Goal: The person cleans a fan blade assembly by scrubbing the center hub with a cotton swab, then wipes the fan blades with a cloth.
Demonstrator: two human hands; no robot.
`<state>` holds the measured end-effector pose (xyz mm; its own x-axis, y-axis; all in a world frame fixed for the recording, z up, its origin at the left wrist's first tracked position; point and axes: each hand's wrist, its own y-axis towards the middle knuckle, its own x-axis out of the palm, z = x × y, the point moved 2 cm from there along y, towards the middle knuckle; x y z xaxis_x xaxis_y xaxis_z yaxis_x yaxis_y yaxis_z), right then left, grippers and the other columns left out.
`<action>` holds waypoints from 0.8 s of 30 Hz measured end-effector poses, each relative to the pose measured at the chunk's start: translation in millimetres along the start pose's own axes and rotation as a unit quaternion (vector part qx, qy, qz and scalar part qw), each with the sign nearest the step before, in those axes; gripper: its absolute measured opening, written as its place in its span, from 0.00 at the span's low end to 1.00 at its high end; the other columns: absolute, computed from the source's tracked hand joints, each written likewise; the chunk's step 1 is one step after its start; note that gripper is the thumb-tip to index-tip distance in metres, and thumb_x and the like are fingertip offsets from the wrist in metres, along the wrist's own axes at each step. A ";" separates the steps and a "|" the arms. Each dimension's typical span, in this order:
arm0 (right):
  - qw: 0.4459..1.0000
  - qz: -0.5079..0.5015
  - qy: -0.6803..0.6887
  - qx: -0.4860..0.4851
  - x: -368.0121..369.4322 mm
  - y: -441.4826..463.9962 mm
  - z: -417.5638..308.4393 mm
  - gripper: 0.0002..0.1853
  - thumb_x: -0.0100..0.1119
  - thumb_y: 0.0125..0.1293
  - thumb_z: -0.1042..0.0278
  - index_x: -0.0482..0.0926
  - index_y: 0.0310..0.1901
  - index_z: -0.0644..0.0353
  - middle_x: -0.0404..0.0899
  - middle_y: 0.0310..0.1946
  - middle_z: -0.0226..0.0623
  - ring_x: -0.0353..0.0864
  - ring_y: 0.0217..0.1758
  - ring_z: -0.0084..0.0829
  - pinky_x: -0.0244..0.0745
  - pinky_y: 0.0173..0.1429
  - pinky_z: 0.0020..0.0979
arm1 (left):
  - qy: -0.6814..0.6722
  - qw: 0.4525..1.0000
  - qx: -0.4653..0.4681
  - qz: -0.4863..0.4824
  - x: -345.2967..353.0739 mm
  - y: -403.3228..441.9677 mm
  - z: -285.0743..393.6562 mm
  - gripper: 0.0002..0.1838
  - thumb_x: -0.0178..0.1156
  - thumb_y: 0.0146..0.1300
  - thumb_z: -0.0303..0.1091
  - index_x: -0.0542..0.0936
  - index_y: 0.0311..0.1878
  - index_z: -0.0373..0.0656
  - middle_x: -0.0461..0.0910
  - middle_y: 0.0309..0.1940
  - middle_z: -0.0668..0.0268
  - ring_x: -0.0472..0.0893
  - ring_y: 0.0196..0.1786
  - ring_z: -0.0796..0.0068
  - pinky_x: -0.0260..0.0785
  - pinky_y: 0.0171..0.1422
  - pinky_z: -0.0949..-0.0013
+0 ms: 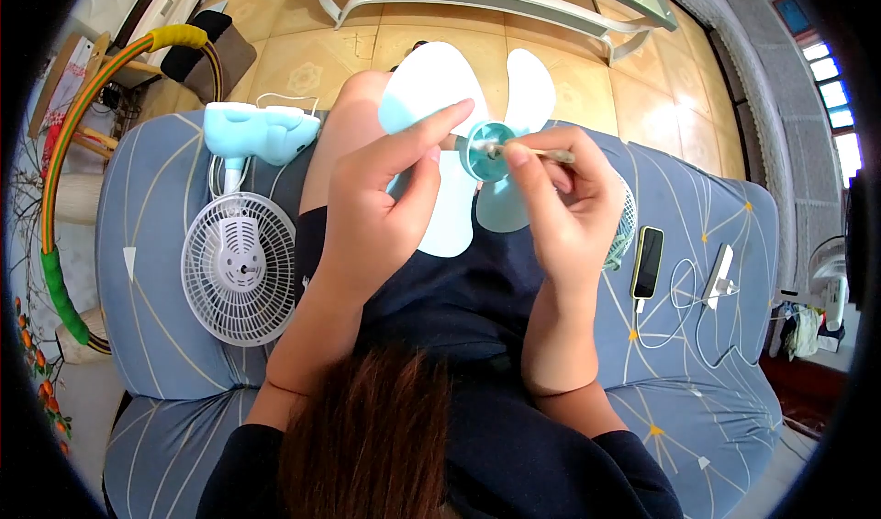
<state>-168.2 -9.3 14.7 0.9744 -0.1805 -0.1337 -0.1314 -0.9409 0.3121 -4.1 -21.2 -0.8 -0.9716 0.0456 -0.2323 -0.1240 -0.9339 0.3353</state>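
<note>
Right fingers (519,157) pinch a likely swab (561,156), tip in hub (485,172); left fingers (439,126) grip blades (447,209)

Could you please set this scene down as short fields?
Left hand: touching pale blue, petal-shaped plastic fan blades beside their round turquoise hub
Right hand: pinching a thin, pale stick, one end in the hub
Left side: light blue plastic fan body, round white grille
Right side: black-screened phone, white power strip
Seat: blue patterned sofa
</note>
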 end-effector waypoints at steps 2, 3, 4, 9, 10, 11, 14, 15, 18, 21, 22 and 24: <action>0.999 0.005 -0.030 -0.036 -0.8 0.1 7.7 0.03 0.65 0.65 0.79 0.81 0.37 0.68 0.73 0.25 0.21 0.63 0.27 0.09 0.56 0.33 0.14 | -0.003 1.000 -0.020 -0.006 -0.4 0.3 0.2 0.19 0.55 0.68 0.18 0.83 0.59 0.40 0.88 0.42 0.61 0.82 0.45 0.81 0.71 0.52 0.77; 0.997 0.008 -0.050 -0.059 1.3 0.6 13.9 0.02 0.65 0.65 0.79 0.81 0.37 0.68 0.74 0.25 0.21 0.63 0.28 0.09 0.57 0.33 0.14 | -0.001 1.000 -0.005 -0.002 0.6 0.1 -0.7 0.19 0.55 0.68 0.18 0.83 0.59 0.40 0.88 0.42 0.61 0.82 0.45 0.81 0.71 0.53 0.77; 0.994 0.011 -0.071 -0.082 2.5 1.1 15.6 0.02 0.65 0.65 0.80 0.81 0.37 0.68 0.74 0.26 0.21 0.64 0.28 0.09 0.57 0.33 0.13 | 0.000 1.000 0.011 0.001 2.8 -0.4 -3.0 0.19 0.55 0.68 0.18 0.83 0.59 0.40 0.88 0.42 0.61 0.82 0.45 0.81 0.71 0.53 0.77; 1.000 -0.010 0.007 0.006 3.2 -1.3 1.9 0.02 0.65 0.65 0.80 0.81 0.37 0.68 0.73 0.25 0.20 0.60 0.27 0.09 0.54 0.33 0.14 | -0.002 1.000 0.021 0.003 1.6 -0.1 -1.2 0.20 0.54 0.67 0.17 0.83 0.60 0.40 0.86 0.39 0.63 0.80 0.40 0.82 0.70 0.47 0.77; 1.000 0.001 0.004 0.000 2.0 -1.0 2.0 0.02 0.66 0.65 0.79 0.81 0.37 0.67 0.73 0.25 0.20 0.59 0.27 0.09 0.54 0.33 0.15 | -0.009 0.999 0.031 0.005 2.0 0.7 -2.0 0.20 0.53 0.67 0.16 0.82 0.60 0.39 0.85 0.36 0.64 0.77 0.35 0.83 0.68 0.40 0.77; 1.000 0.012 0.000 -0.007 0.7 -0.6 2.6 0.02 0.66 0.65 0.79 0.81 0.37 0.67 0.72 0.25 0.20 0.59 0.27 0.09 0.53 0.33 0.15 | -0.016 0.999 0.041 0.008 2.1 1.0 -2.8 0.21 0.52 0.66 0.15 0.82 0.60 0.38 0.83 0.33 0.66 0.75 0.29 0.84 0.67 0.34 0.78; 0.995 0.023 -0.072 -0.059 -0.2 0.8 11.7 0.02 0.66 0.64 0.80 0.82 0.36 0.66 0.73 0.24 0.21 0.60 0.25 0.11 0.54 0.31 0.17 | 0.002 0.998 0.056 0.003 3.1 0.7 -4.5 0.21 0.52 0.66 0.15 0.82 0.60 0.39 0.82 0.31 0.66 0.75 0.29 0.85 0.67 0.34 0.78; 0.993 0.019 -0.087 -0.071 1.9 0.5 14.2 0.02 0.66 0.62 0.80 0.82 0.35 0.65 0.74 0.22 0.23 0.61 0.24 0.13 0.56 0.30 0.19 | 0.004 0.998 0.062 0.006 4.2 0.8 -4.3 0.21 0.52 0.66 0.15 0.82 0.60 0.38 0.82 0.31 0.67 0.74 0.28 0.85 0.66 0.34 0.78; 0.994 -0.004 -0.096 -0.058 2.5 -0.6 7.4 0.02 0.65 0.62 0.80 0.82 0.35 0.65 0.75 0.22 0.24 0.63 0.24 0.13 0.58 0.30 0.19 | 0.009 0.999 0.047 0.009 4.6 0.4 -3.1 0.21 0.53 0.67 0.16 0.82 0.60 0.39 0.83 0.34 0.66 0.77 0.34 0.83 0.68 0.40 0.77; 1.000 -0.004 -0.004 -0.003 0.7 -0.5 4.3 0.02 0.65 0.65 0.80 0.81 0.37 0.67 0.75 0.26 0.21 0.61 0.27 0.09 0.55 0.32 0.14 | 0.006 1.000 -0.011 -0.006 -0.3 -0.2 1.6 0.20 0.54 0.68 0.17 0.83 0.59 0.41 0.87 0.43 0.62 0.83 0.46 0.80 0.71 0.54 0.76; 0.999 0.005 -0.032 -0.023 0.2 0.4 6.0 0.02 0.65 0.65 0.80 0.82 0.37 0.67 0.74 0.25 0.20 0.60 0.27 0.09 0.54 0.32 0.14 | 0.007 1.000 -0.017 -0.012 -0.8 0.2 2.4 0.20 0.54 0.68 0.17 0.83 0.59 0.41 0.87 0.43 0.62 0.83 0.46 0.80 0.71 0.54 0.76; 0.994 0.023 -0.087 -0.064 -0.2 2.2 9.0 0.01 0.65 0.65 0.80 0.82 0.37 0.67 0.71 0.25 0.18 0.57 0.27 0.09 0.52 0.32 0.14 | 0.003 1.000 0.012 -0.006 0.9 0.5 0.3 0.20 0.54 0.67 0.17 0.83 0.60 0.40 0.85 0.38 0.64 0.80 0.41 0.82 0.70 0.47 0.77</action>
<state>-170.4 -13.9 6.9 0.9198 -0.2804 -0.2744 -0.1405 -0.8884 0.4369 -5.1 -21.6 -0.6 -0.9687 0.0538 -0.2422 -0.1399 -0.9247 0.3541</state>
